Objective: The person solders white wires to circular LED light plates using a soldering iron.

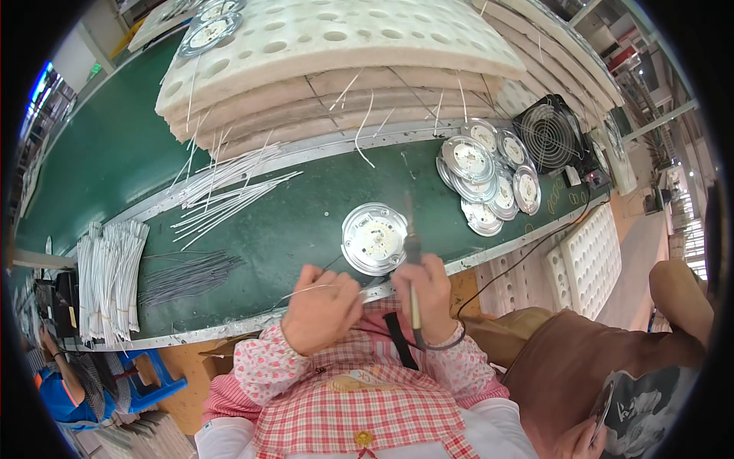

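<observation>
A round silver LED lamp plate (pixel 375 239) lies on the green bench just beyond my hands, its pale round board with small parts facing up. My right hand (pixel 428 294) is closed around a soldering iron (pixel 414 252); its blurred tip points away, beside the plate's right edge, and its cable loops under my wrist. To the left, my left hand (pixel 323 306) has its fingers bent together over a thin wire (pixel 306 291) at the bench's front edge. The wire's exact kind is hard to make out, and my fingertips are partly hidden.
Several finished-looking lamp plates (pixel 478 172) are heaped at the right, near a black fan (pixel 547 134). White wires (pixel 237 187), dark wires (pixel 191 277) and a bundle of white wires (pixel 111 279) lie left. Stacked foam trays (pixel 329 57) stand behind. A person (pixel 604 367) sits close at right.
</observation>
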Tool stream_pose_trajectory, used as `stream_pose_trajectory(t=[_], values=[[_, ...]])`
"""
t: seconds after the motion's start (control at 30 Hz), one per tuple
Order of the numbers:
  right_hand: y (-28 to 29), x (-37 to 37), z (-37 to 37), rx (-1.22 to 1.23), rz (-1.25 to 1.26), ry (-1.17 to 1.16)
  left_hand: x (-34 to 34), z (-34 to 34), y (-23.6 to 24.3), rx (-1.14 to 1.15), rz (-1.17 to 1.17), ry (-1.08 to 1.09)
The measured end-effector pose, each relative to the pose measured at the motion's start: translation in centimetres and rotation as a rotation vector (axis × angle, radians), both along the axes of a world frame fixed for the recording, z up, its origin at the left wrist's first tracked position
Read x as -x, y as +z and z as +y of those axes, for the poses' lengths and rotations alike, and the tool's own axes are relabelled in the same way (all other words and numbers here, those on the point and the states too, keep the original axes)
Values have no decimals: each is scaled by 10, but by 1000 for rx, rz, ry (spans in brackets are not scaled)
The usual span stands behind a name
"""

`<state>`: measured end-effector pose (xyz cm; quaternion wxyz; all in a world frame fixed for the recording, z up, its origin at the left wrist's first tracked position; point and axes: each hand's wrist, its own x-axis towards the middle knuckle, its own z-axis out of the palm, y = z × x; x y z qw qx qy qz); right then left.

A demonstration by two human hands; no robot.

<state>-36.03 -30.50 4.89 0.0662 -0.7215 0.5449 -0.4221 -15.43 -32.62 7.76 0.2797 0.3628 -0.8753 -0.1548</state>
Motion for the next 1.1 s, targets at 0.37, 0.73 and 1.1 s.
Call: stream_pose_trajectory(t=[0.37, 0.73, 1.1], values=[[10, 32, -37, -168, 149, 233, -29, -103, -3, 88, 99, 435], [34, 35, 15, -320, 163, 281, -95, -187, -68, -358, 518, 265], [27, 38, 9, 90, 172, 43, -8, -84, 6, -152, 336, 202]])
